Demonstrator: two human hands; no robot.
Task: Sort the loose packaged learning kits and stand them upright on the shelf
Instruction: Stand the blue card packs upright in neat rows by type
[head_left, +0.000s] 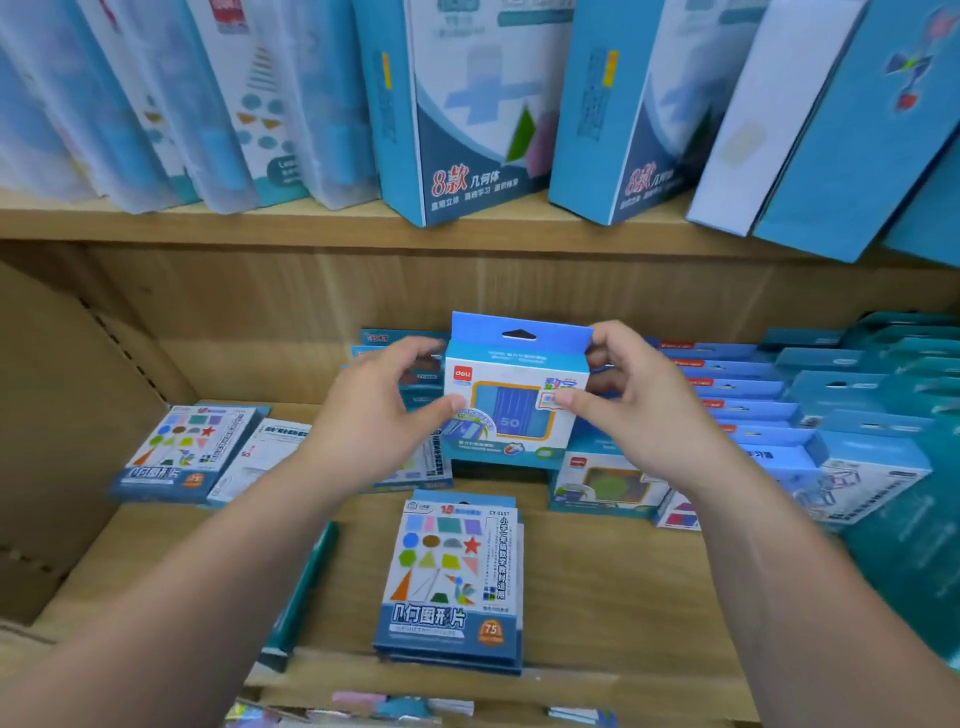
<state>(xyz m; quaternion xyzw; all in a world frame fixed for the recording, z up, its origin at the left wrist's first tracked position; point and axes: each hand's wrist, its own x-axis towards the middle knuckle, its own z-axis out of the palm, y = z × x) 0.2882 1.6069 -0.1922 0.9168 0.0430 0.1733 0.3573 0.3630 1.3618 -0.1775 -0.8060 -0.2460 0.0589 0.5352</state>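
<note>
Wooden shelf (597, 571), blue "deli" kit (511, 400) with "50" window

We see a boxed kit (514, 395) with a bright blue hang tab, a white face and an orange-framed blue window striped in paler lines. The flat pack (452, 582) is white, scattered with many-coloured shapes above a dark blue band and an orange badge. The shelf (597, 597) is pale tan wood grain.

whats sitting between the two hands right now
In the head view, a blue kit box sits upright between the left hand and the right hand, hang tab on top. Each hand pinches one side of it.
</note>
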